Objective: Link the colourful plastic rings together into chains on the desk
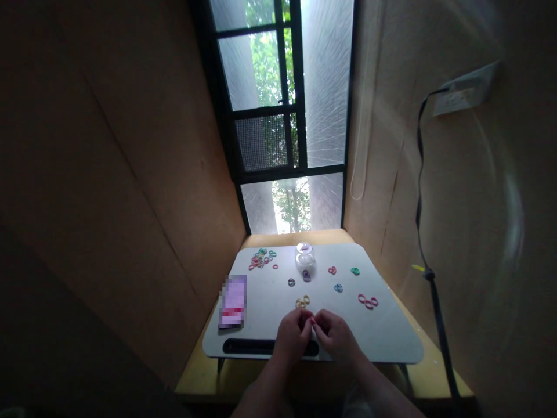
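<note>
My left hand [292,332] and my right hand [335,333] meet over the near part of a white lap table [265,302], fingers closed in a pinch. Between their fingertips shows a bit of a small red hair tie [313,320], mostly hidden. Just beyond the left hand lies a cluster of yellow hair ties [303,302]. Farther right are pink hair ties [368,302], blue ones [338,288], red ones [332,270] and green ones [355,271]. Purple hair ties [307,276] and dark ones [291,283] lie near the middle.
A clear round container [305,256] stands at the back of the table. To its left is a mixed pile of hair ties [260,259]. A phone [233,302] lies at the left edge. A black slot [248,346] runs along the front; a black cable [439,313] hangs at right.
</note>
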`<action>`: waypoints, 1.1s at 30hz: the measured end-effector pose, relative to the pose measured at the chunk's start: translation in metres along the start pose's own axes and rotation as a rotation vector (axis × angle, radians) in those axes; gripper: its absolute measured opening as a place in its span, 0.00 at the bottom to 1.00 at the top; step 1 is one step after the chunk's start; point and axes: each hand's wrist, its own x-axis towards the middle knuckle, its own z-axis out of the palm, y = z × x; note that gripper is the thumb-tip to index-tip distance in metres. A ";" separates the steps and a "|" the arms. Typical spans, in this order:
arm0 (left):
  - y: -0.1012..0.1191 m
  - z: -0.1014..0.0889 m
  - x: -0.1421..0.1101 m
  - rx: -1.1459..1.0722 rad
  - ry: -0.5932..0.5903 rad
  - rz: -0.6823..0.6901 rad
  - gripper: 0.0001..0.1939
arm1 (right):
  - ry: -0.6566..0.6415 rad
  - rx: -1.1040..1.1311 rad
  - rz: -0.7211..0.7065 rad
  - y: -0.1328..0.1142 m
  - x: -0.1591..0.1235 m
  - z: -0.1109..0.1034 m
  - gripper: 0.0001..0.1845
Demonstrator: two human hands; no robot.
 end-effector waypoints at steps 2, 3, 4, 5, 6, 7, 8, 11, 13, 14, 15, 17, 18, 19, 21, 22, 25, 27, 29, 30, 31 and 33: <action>0.000 0.000 0.000 0.006 -0.006 0.006 0.08 | -0.007 -0.011 -0.003 -0.001 0.000 0.000 0.07; 0.000 0.000 0.000 0.011 -0.008 0.006 0.08 | -0.009 -0.019 -0.004 -0.001 0.000 -0.001 0.06; 0.000 0.000 -0.001 0.015 -0.007 0.005 0.08 | -0.012 -0.028 -0.006 -0.002 0.000 -0.001 0.06; 0.000 0.000 -0.001 0.016 -0.006 0.005 0.08 | -0.012 -0.037 -0.009 -0.002 0.000 0.000 0.06; 0.000 0.000 -0.001 0.016 -0.003 0.004 0.07 | -0.013 -0.045 -0.011 -0.002 -0.001 0.000 0.06; 0.000 0.000 -0.001 0.014 -0.001 0.005 0.07 | -0.013 -0.053 -0.013 -0.001 -0.001 0.000 0.06; 0.000 0.000 -0.001 0.012 -0.001 0.005 0.07 | -0.013 -0.060 -0.012 -0.001 -0.002 0.000 0.05; 0.000 0.000 -0.002 0.017 -0.006 0.004 0.07 | -0.013 -0.077 0.002 -0.001 -0.003 0.001 0.05; 0.000 0.000 -0.003 0.018 -0.008 0.004 0.07 | -0.009 -0.089 0.012 -0.001 -0.002 0.001 0.05; 0.000 0.000 -0.003 0.016 -0.008 0.004 0.07 | -0.011 -0.095 0.014 -0.001 -0.002 0.001 0.05; 0.000 0.001 -0.003 0.015 -0.007 0.005 0.07 | -0.012 -0.100 0.016 -0.002 -0.002 0.001 0.05; -0.001 0.001 -0.003 0.020 -0.003 0.007 0.07 | -0.012 -0.109 0.019 -0.002 -0.002 0.001 0.06; -0.001 0.002 -0.003 0.025 -0.003 0.010 0.07 | -0.012 -0.113 0.021 -0.003 -0.001 0.001 0.06; -0.002 0.002 -0.003 0.032 -0.003 0.014 0.06 | -0.010 -0.117 0.023 -0.003 -0.001 0.001 0.06; -0.002 0.002 -0.003 0.042 -0.006 0.019 0.06 | -0.002 -0.131 0.023 -0.003 -0.002 0.001 0.06; -0.001 0.001 -0.003 0.044 -0.007 0.020 0.06 | 0.000 -0.138 0.021 -0.004 -0.002 0.001 0.06; -0.001 0.001 -0.004 0.046 -0.008 0.017 0.06 | 0.008 -0.152 0.015 -0.004 -0.002 0.002 0.07; -0.001 0.001 -0.004 0.043 -0.008 0.016 0.06 | 0.009 -0.143 0.015 -0.003 -0.002 0.002 0.07; -0.001 0.001 -0.004 0.039 -0.010 0.018 0.06 | 0.010 -0.130 0.018 -0.003 -0.002 0.002 0.07; -0.001 0.001 -0.005 0.040 -0.011 0.019 0.06 | 0.010 -0.126 0.019 -0.002 -0.002 0.002 0.07; -0.001 0.001 -0.005 0.041 -0.012 0.019 0.06 | 0.011 -0.124 0.022 -0.002 -0.002 0.002 0.07; 0.001 0.000 -0.005 0.039 -0.015 0.019 0.07 | 0.019 -0.124 0.025 -0.002 -0.002 0.003 0.07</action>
